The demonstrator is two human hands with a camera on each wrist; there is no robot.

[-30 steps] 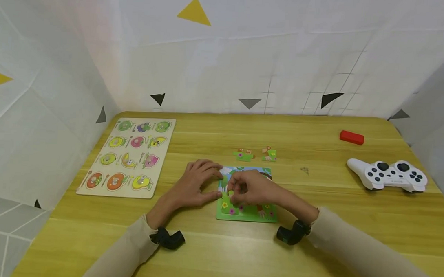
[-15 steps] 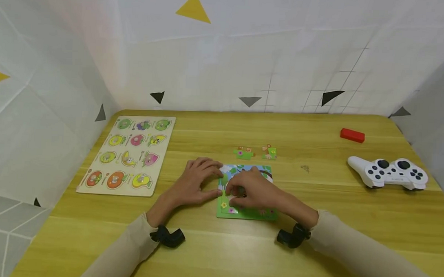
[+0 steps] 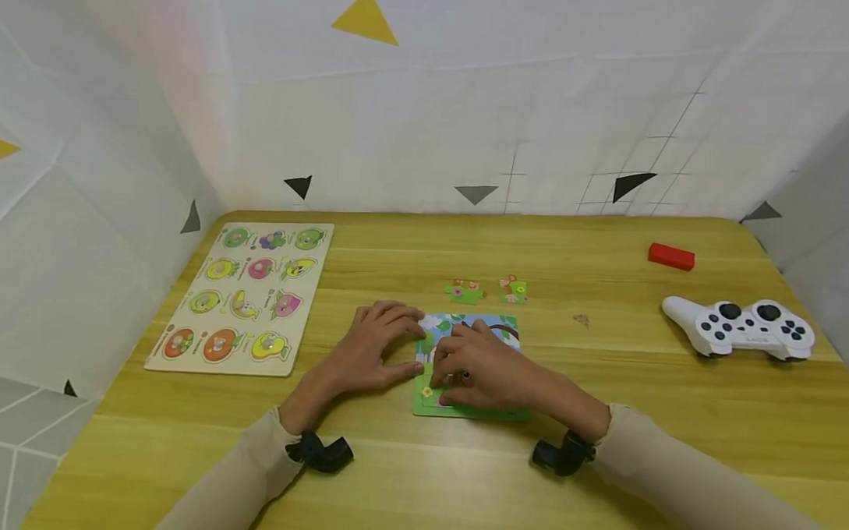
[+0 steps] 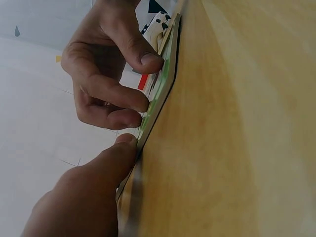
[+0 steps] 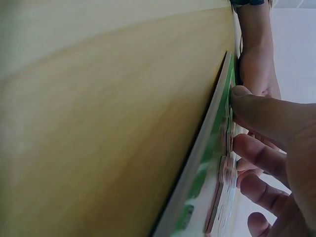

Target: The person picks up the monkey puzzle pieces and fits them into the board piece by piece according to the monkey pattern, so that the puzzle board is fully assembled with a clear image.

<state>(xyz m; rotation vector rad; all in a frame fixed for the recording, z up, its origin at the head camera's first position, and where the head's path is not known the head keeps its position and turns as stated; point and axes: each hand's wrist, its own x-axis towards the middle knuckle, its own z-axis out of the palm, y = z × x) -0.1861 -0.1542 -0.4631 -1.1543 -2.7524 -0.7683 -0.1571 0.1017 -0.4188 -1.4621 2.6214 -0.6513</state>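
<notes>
A small jigsaw puzzle board (image 3: 471, 413) with a green meadow, flowers and blue sky lies on the table. My right hand (image 3: 487, 368) is over its lower left part, fingers bent, thumb and fingertips on a green puzzle piece (image 3: 429, 392) mostly covered by the hand. In the right wrist view the thumb (image 5: 247, 96) and index finger (image 5: 254, 150) stand apart on the board's face. My left hand (image 3: 372, 349) rests beside the board, its thumb and fingertips at the left edge. Two loose puzzle pieces, one with a pink flower (image 3: 465, 291) and one with a yellow flower (image 3: 513, 290), lie behind the board.
A wooden fruit puzzle board (image 3: 302, 354) lies at the left of the table. Toward the right are a white game controller (image 3: 741, 329) and a red block (image 3: 671, 256). Black wrist cameras (image 3: 326, 454) sit on both wrists. White cloth walls (image 3: 429, 125) surround the table.
My right hand, which held a green piece tilted above the board, has come down with its fingertips onto the board's lower left. The left hand has stayed in place.
</notes>
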